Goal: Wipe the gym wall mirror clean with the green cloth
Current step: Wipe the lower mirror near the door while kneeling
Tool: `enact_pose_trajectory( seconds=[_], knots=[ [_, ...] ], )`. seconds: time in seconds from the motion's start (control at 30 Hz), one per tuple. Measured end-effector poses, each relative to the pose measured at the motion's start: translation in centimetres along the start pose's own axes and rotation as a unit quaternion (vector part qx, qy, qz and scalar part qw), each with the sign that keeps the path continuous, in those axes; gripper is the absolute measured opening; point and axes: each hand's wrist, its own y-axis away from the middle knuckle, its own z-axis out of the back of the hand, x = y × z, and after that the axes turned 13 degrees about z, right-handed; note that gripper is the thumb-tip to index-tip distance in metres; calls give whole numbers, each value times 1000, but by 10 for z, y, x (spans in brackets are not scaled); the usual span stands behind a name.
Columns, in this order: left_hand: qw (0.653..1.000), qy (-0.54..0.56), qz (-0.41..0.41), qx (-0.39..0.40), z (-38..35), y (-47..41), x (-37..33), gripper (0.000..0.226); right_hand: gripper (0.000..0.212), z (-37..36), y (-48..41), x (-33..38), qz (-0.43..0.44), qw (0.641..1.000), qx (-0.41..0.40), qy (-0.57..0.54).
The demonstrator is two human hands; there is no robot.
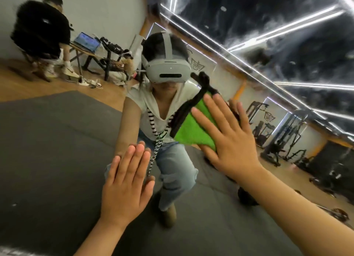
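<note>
Right hand (230,140) presses cloth (191,130) against mirror (47,150).

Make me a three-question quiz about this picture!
1. Where is the cloth?
A) on the floor
B) under the right hand, against the mirror
C) in a bucket

2. What colour is the cloth?
A) red
B) blue
C) green

3. How is the left hand?
A) flat, fingers straight
B) in a fist
C) holding a bottle

Answers:
1 B, the right hand presses it to the glass.
2 C, it is bright green.
3 A, its palm lies flat on the mirror.
</note>
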Motion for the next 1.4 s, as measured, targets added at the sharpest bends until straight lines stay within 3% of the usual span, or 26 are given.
enact_pose_trajectory(
  seconds=[0.1, 0.2, 0.27, 0.53, 0.6, 0.77, 0.97, 1.07, 1.17, 1.3, 1.4],
  knots=[
    [1000, -6, -1, -9, -1, -4, -3, 68, 61, 2, 12, -22, -35, 999, 0, 31],
    [1000, -13, -4, -4, -1, -3, -2, 69, 63, -3, -12, -16, -128, 990, -59, 1],
    [1000, -21, 0, -6, -3, -1, -2, 68, 63, -10, -29, 4, -141, 986, -84, -16],
    [997, -15, 65, 23, 6, 27, -4, 61, 64, -26, 6, 45, 69, 997, -17, -15],
    [996, -10, 90, 27, 9, 33, -7, 60, 64, -21, 9, 28, 73, 997, -13, 7],
    [987, 36, 152, 41, 15, 41, -23, 63, 65, -22, -18, 38, -38, 997, -63, -13],
    [981, 42, 159, 100, 16, 79, -12, 65, 65, -40, 26, 84, 98, 995, 2, -11],
    [971, 114, 183, 101, 20, 81, -15, 61, 67, -39, 32, 84, 121, 992, 15, -15],
    [928, 247, 271, 70, 33, 70, -27, 58, 70, -36, 30, 98, 83, 995, 9, -52],
    [780, 472, 399, 100, 57, 47, -51, 62, 70, -37, 33, 118, 72, 993, 11, -96],
    [745, 508, 420, 98, 53, 50, -68, 52, 69, -34, 33, 115, 89, 988, 13, -127]
  ],
)
